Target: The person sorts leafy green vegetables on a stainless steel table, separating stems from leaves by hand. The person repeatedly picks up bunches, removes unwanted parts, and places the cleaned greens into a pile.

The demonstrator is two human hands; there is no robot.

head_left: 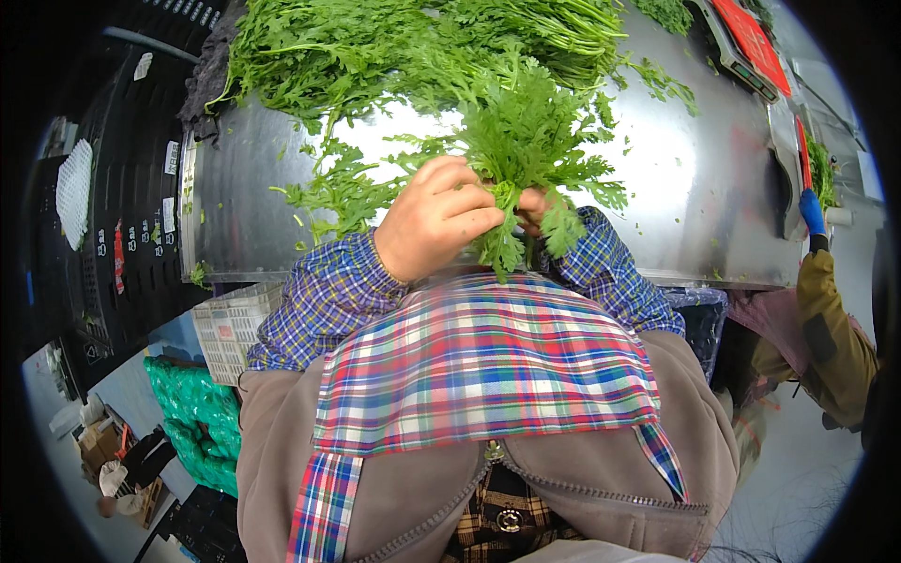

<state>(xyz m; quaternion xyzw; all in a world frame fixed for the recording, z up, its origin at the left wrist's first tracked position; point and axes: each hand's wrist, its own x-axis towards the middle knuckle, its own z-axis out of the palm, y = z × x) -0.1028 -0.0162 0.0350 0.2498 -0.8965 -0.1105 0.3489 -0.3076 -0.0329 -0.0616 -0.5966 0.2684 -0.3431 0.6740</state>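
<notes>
A leafy bunch of chrysanthemum greens [526, 127] is upright in front of my chest, at the near edge of the metal table [694, 225]. My left hand [436, 220] has its fingers curled and closed against the left side of the bunch. Leaves cover most of my right hand [532, 208], whose visible fingers are bent around the lower stems. Loose sprigs [343, 188] lie just left of my left hand. Beyond the bunch, a big pile of the same greens [375, 52] spreads over the far part of the table.
At the far right stands a scale [746, 70] with a red top. A co-worker's blue-gloved hand [812, 212] is at the right edge. Black crates [131, 188] are stacked at left, above a white crate [235, 328] and green-wrapped goods [192, 422]. A dark crate [699, 314] sits below the table's right side.
</notes>
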